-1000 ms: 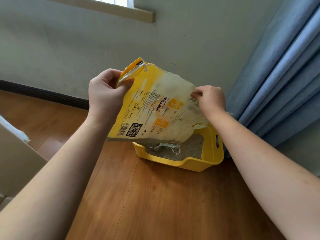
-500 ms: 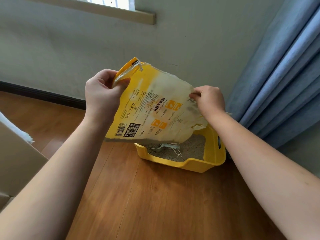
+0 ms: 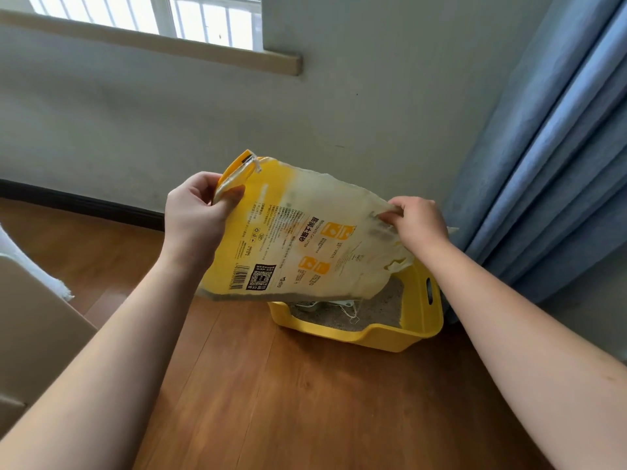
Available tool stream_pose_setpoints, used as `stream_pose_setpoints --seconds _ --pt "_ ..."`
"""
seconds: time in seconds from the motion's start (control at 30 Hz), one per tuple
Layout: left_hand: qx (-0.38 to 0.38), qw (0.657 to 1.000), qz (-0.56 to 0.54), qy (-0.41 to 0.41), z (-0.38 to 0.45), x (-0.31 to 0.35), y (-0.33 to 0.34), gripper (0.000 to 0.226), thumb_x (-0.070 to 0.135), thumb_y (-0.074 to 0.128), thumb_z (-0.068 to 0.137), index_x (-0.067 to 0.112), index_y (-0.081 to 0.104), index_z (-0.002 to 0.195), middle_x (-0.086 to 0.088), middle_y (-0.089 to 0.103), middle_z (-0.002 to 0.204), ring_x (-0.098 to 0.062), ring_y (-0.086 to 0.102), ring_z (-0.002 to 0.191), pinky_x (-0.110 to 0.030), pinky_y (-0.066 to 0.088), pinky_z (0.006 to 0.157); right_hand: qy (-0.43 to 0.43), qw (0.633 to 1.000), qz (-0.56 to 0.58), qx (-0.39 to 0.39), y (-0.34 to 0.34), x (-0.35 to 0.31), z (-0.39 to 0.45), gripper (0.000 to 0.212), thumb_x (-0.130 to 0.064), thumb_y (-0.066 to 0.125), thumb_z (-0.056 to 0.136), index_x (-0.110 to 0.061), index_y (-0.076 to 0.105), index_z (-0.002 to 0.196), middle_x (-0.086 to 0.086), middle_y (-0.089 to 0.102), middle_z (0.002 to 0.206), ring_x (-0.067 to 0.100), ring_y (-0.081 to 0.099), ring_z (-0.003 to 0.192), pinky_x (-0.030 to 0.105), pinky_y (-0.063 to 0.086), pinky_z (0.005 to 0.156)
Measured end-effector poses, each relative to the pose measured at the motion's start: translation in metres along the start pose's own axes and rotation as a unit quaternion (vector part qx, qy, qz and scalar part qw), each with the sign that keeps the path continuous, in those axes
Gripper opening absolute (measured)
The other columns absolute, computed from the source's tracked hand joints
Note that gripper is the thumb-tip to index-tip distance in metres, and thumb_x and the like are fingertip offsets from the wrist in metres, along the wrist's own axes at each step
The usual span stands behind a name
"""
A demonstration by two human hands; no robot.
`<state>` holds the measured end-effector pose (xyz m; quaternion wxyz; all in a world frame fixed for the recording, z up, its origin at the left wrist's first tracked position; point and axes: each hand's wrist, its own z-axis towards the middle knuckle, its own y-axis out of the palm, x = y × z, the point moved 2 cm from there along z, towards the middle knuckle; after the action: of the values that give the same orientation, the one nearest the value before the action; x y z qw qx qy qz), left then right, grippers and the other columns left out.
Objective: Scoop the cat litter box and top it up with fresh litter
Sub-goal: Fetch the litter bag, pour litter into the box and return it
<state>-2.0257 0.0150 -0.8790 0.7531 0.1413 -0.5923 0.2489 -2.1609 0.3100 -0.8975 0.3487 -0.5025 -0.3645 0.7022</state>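
Head view: left hand (image 3: 195, 218) and right hand (image 3: 419, 223) grip litter bag (image 3: 305, 239) above litter box (image 3: 420, 320).

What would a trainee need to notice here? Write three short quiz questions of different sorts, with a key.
1. True or false: the left hand pinches the yellow end of the litter bag.
2. Where does the scoop lie? A) on the floor B) in the litter box C) on the windowsill
3. Fill in: the right hand grips the bag's pale end, close to the blue ____.

Key: 1 true; 2 B; 3 curtain.
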Motion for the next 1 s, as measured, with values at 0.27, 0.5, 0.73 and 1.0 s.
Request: stream_pose_setpoints --seconds 0.27,0.5,0.73,1.0 --pt "0.0 0.989 0.134 0.057 0.008 -0.01 -0.026 0.017 0.029 0.07 0.09 0.016 0.067 0.1 0.001 0.071 0.089 -0.018 0.069 0.083 -0.047 0.059 0.074 -0.035 0.998 0.04 0.029 -0.008 -0.021 0.003 0.02 -0.035 0.061 0.092 -0.023 0.073 0.082 -0.001 0.068 0.078 0.022 0.058 0.077 0.029 0.04 0.06" --pt "-0.032 0.972 0.22 0.077 0.018 -0.019 -0.04 0.024 0.027 0.071 0.089 0.018 0.062 0.109 0.003 0.068 0.092 -0.015 0.066 0.084 -0.038 0.058 0.074 -0.06 0.997 0.036 0.025 -0.01 -0.038 0.0 0.018 -0.033 0.061 0.092 -0.025 0.075 0.085 0.0 0.07 0.083 0.022 0.059 0.082 0.032 0.048 0.068" --pt "-0.109 0.941 0.318 0.044 0.02 -0.024 -0.052 0.023 0.018 0.07 0.087 0.028 0.058 0.104 0.008 0.062 0.087 -0.01 0.06 0.079 -0.023 0.045 0.062 -0.077 0.996 0.054 0.007 -0.007 -0.057 0.0 0.014 -0.029 0.065 0.089 -0.022 0.077 0.087 0.001 0.073 0.084 0.02 0.062 0.084 0.029 0.047 0.071" --pt "-0.169 0.905 0.39 0.023 0.019 -0.023 -0.056 0.023 0.014 0.063 0.086 0.036 0.059 0.093 0.013 0.061 0.088 -0.011 0.06 0.081 -0.033 0.054 0.067 -0.076 0.995 0.066 -0.006 -0.007 -0.083 0.0 0.01 -0.028 0.068 0.087 -0.024 0.077 0.088 -0.002 0.072 0.088 0.014 0.058 0.085 0.022 0.04 0.071"
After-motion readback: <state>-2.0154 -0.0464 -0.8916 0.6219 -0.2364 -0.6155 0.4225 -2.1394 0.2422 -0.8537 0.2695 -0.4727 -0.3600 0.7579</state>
